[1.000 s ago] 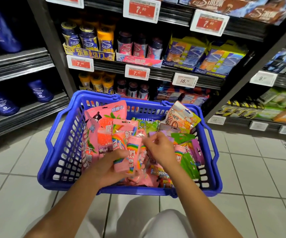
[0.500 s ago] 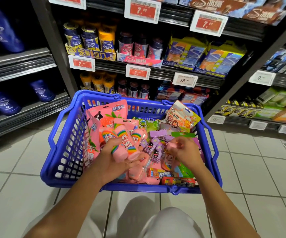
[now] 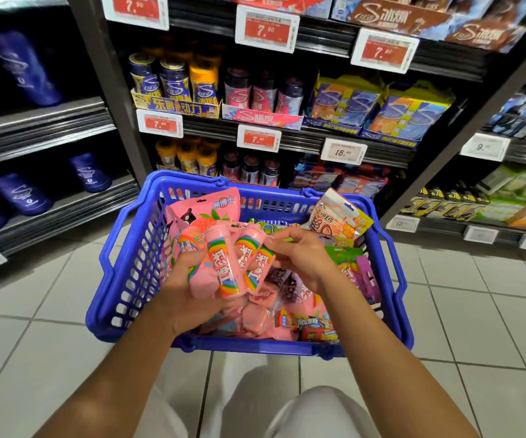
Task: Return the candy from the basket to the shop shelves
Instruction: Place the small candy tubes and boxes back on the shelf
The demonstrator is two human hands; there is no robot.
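The blue basket (image 3: pixel 119 279) stands on the tiled floor (image 3: pixel 34 311), before stocked shelves (image 3: pixel 287 143).

basket (image 3: pixel 135 273): blue plastic, slotted walls, handles folded down along the rim; stands on the tiled floor in front of the shelves (image 3: pixel 287 143).
pink tubes (image 3: pixel 223 263): several rainbow-striped candy tubes, bunched upright and tilted, raised above the basket's left half.
pink bag (image 3: pixel 214 207): flat pouch with a bear print, leaning against the basket's far-left wall.
orange bag (image 3: pixel 337 216): pouch propped at the basket's far-right corner.
loose candy (image 3: pixel 305 320): pink, purple and green packets heaped in the basket's bottom.
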